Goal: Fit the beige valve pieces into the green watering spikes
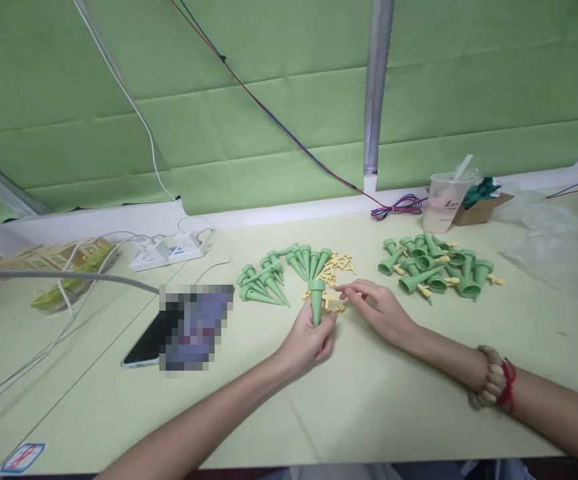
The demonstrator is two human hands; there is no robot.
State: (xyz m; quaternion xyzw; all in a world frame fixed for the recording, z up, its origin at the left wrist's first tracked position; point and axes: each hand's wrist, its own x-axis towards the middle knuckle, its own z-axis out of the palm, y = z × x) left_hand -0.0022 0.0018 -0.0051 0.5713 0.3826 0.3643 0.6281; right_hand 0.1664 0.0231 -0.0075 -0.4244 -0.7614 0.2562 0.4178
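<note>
My left hand [309, 340] is closed round a green plastic watering spike [316, 300], its wide capped end up and its point down. My right hand [376, 308] is just to the right, fingers stretched out beside the spike and close to small yellow plastic valves [333, 303]; I see nothing held in it. Behind the hands is a pile of more yellow valves [339, 265]. Loose green spikes [263, 280] lie to the left of it. On the right sits a heap of green spikes [426, 260], several with yellow valves fitted.
A phone [143, 340], partly blurred out, lies on the left, near a white power strip [169, 253] with trailing cables. At the back right stand a plastic drink cup [441, 203], a small cardboard box [483, 210] and clear plastic bags [559, 240]. Coiled wire [399, 207] rests by the wall.
</note>
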